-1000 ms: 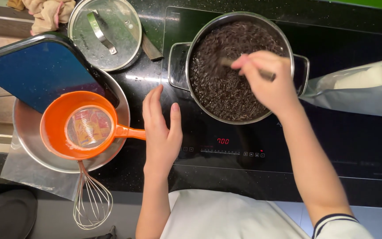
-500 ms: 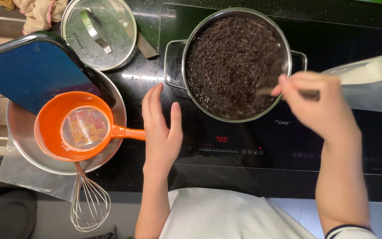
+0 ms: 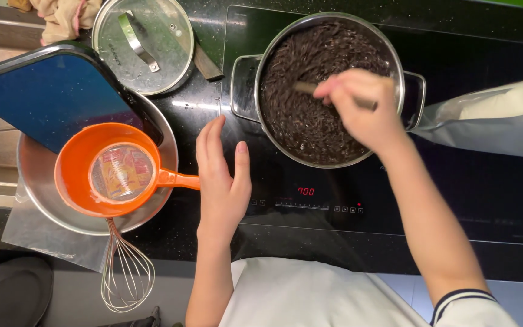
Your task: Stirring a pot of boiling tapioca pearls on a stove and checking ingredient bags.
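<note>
Directly beneath the right hand point(image 3: 361, 109), a steel pot point(image 3: 329, 89) of dark contents was seen standing on a black induction cooktop point(image 3: 455, 188). The hand was closed around a wooden utensil point(image 3: 307, 88), held over the pot's right half. The left hand point(image 3: 222, 181) was laid flat on the cooktop's near-left edge, fingers spread slightly and holding nothing, with the handle of an orange ladle point(image 3: 107, 169) just touching its little-finger side. The ladle was rested in a metal bowl point(image 3: 43, 194), a small packet lying inside it. A whisk point(image 3: 127, 272) was placed nearer the body than the bowl, and a blue board point(image 3: 49, 100) and glass lid point(image 3: 143, 45) lay beyond the left hand. A pale bag point(image 3: 497, 118) was set right of the right hand.

The utensil's working end was lost in blur, and its grip was covered by the fingers. Its long axis was seen running roughly left to right, the visible end pointing left.
</note>
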